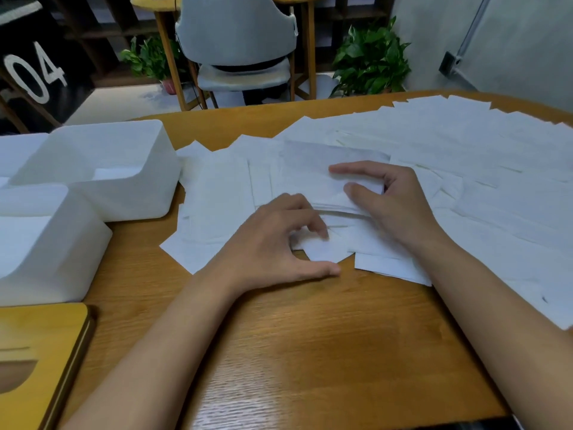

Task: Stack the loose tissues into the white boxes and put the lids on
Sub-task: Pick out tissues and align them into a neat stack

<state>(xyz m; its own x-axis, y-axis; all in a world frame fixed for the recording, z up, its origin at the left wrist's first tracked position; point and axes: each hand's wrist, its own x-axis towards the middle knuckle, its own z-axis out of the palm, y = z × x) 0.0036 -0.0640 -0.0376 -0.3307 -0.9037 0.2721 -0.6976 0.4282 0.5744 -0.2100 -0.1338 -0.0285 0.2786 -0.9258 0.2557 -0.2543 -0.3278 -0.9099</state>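
A wooden surface [310,336] with a curved far edge is shown. Its middle and right side are covered by loose tissues [465,156], laid flat in overlapping layers that reach almost to the far rim. On the left, two open-topped boxes are set just beside each other: the far white box [102,169] and the near white box [46,243]. The far one is touched by the edge of the tissue spread. At the near left corner a wooden lid [40,352] with a slot is laid flat, just in front of the near box. Bare wood is left along the near middle.
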